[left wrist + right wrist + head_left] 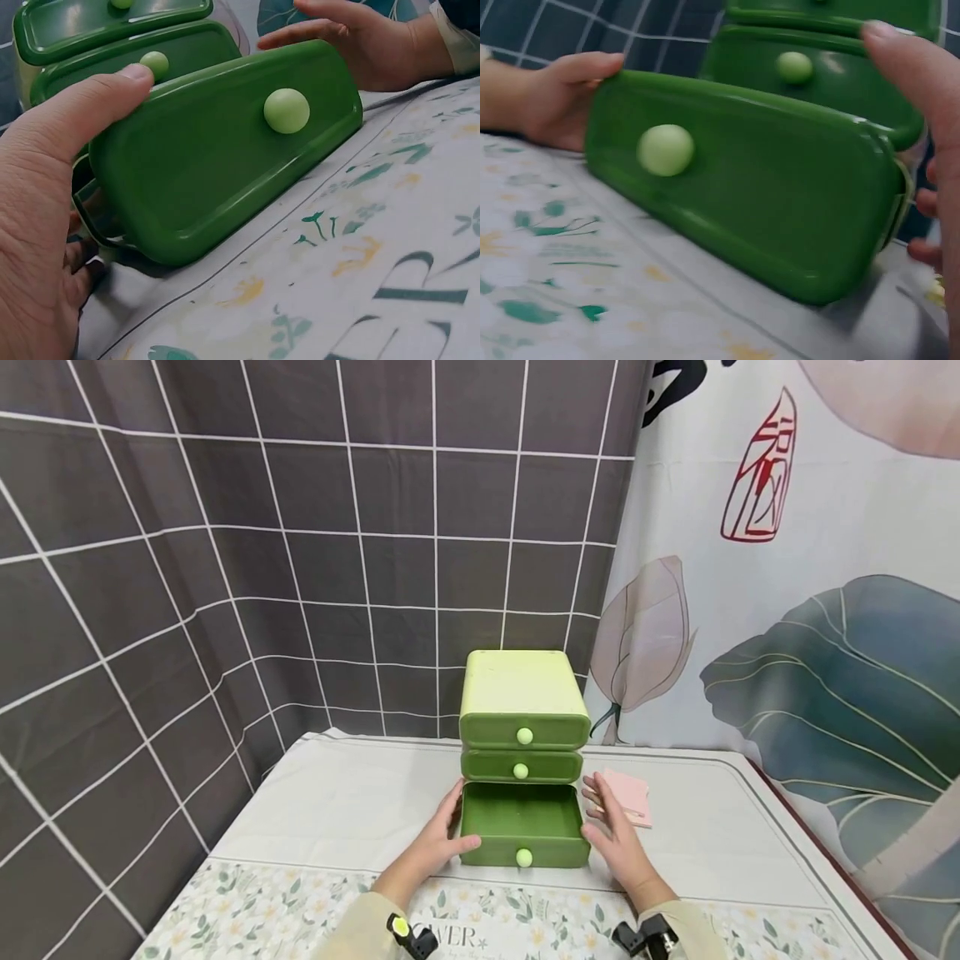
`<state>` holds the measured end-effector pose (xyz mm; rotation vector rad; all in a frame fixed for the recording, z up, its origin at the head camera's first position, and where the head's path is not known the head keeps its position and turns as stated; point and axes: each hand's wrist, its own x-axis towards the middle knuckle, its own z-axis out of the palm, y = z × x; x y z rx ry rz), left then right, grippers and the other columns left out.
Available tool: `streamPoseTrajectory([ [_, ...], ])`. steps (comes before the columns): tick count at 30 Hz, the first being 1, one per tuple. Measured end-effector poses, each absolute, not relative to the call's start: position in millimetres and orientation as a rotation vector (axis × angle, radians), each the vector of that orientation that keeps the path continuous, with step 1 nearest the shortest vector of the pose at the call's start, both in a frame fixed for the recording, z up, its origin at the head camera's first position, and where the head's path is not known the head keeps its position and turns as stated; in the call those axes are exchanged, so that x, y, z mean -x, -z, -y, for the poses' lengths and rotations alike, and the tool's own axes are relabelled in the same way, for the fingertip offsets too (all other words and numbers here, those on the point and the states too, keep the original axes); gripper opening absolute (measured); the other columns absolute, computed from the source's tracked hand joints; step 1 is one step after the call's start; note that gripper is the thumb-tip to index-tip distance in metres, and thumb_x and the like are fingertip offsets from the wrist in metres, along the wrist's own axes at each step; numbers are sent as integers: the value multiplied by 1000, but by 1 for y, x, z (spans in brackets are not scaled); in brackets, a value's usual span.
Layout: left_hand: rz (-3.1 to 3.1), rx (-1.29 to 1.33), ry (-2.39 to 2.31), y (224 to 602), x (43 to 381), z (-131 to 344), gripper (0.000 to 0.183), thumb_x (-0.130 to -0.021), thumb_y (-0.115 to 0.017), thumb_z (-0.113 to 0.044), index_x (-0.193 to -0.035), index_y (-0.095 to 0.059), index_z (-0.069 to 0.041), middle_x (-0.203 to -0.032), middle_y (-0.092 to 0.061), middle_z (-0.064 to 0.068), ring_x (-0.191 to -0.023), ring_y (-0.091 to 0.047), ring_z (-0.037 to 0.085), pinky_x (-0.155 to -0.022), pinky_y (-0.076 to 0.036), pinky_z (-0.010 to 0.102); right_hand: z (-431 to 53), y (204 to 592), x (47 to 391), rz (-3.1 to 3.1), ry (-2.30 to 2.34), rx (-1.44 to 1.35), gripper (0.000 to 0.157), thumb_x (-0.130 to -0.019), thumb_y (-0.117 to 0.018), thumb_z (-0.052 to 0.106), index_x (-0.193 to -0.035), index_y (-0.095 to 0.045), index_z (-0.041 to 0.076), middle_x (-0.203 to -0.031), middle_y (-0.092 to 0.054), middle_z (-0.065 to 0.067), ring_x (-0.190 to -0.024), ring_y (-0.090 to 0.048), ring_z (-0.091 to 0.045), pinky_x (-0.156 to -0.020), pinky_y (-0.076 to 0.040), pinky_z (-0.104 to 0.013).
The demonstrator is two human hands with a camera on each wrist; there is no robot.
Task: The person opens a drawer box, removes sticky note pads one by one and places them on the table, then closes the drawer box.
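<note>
A small cabinet (525,685) with a pale yellow-green top and green drawers stands on the table. Its bottom drawer (525,852) is pulled out, and its inside shows bare. My left hand (431,843) grips the drawer's left front corner, thumb at the front edge and fingers along the side; in the left wrist view the thumb (97,105) lies by the upper edge. On the other side, my right hand (618,839) is spread beside the drawer, its thumb (915,67) raised off the front in the right wrist view. Contact of the right fingers cannot be told.
Two shut drawers (495,766) with round knobs sit above. A pink pad-like item (630,793) lies behind my right hand. A floral cloth (277,902) covers the table's near part. A dark grid curtain (397,568) and a printed white curtain (675,510) hang behind.
</note>
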<state>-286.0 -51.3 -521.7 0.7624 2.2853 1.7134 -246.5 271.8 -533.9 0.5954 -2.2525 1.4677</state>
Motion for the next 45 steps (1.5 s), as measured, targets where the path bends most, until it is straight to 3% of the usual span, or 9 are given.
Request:
streamPoseTrajectory([
  [3,-2316,-755,-1691,533,292,52,95,-79,-70,-25,-149,-7,-22,-153,-4,7,-136,-7,35,-105,-10,60,-262,525,239,2387,-1604,-636,86,-83,-60,5,-148,-4,9,-151,-10,-18,-133,-20,-40,-105,-30,-36],
  [6,-2337,-749,-1671,538,296,52,98,-76,-73,-31,-149,-7,-26,-153,-5,5,-137,-7,33,-105,-11,59,-255,515,233,2484,-1677,-553,95,-79,-67,10,-148,-1,13,-152,-3,-15,-134,-15,-41,-104,-24,-50],
  [8,-2339,-752,-1669,539,296,51,100,-75,-74,-33,-149,-7,-26,-153,-5,4,-137,-7,32,-106,-11,58,-253,511,231,2497,-1693,-518,100,-77,-71,11,-148,-1,13,-152,-3,-17,-132,-19,-43,-101,-24,-56],
  [14,-2394,-756,-1620,540,295,48,107,-71,-77,-38,-148,-4,-29,-153,-5,0,-137,-7,26,-108,-11,53,-254,527,239,2554,-1613,-469,106,-76,-75,20,-148,2,22,-152,-6,-10,-127,-31,-36,-98,-34,-50],
  [23,-2655,-774,-1419,544,298,43,107,-68,-74,-53,-146,-1,-37,-152,-12,2,-135,-18,27,-106,-22,53,-260,547,252,2593,-1341,-350,104,-72,-75,44,-147,-4,32,-152,-11,-7,-133,-20,-33,-100,-24,-60],
  [28,-2856,-822,-1205,548,301,41,108,-71,-66,-61,-148,1,-26,-153,-10,4,-136,-16,27,-108,-20,49,-259,545,258,2653,-1043,-307,109,-69,-70,58,-148,-2,27,-153,-8,-8,-136,-13,-30,-102,-25,-57],
  [33,-3034,-828,-965,550,304,40,110,-72,-58,-68,-148,-2,-12,-153,-4,7,-138,-7,29,-111,-9,45,-260,547,263,2661,-717,-304,111,-67,-63,69,-149,-8,17,-152,-11,-8,-138,-4,-27,-108,-15,-51],
  [39,-3136,-850,-880,551,306,39,101,-76,-54,-67,-149,-7,-14,-152,-10,12,-137,-10,34,-109,-13,52,-261,547,268,2617,-608,-255,112,-66,-61,71,-147,-18,7,-150,-18,-14,-138,-4,-27,-109,-10,-51],
  [45,-3161,-805,-835,552,308,39,92,-83,-48,-64,-149,-8,-12,-152,-12,13,-137,-11,33,-109,-14,50,-259,549,274,2602,-599,-195,113,-66,-61,72,-144,-21,1,-148,-23,-16,-137,-10,-33,-109,-11,-51],
])
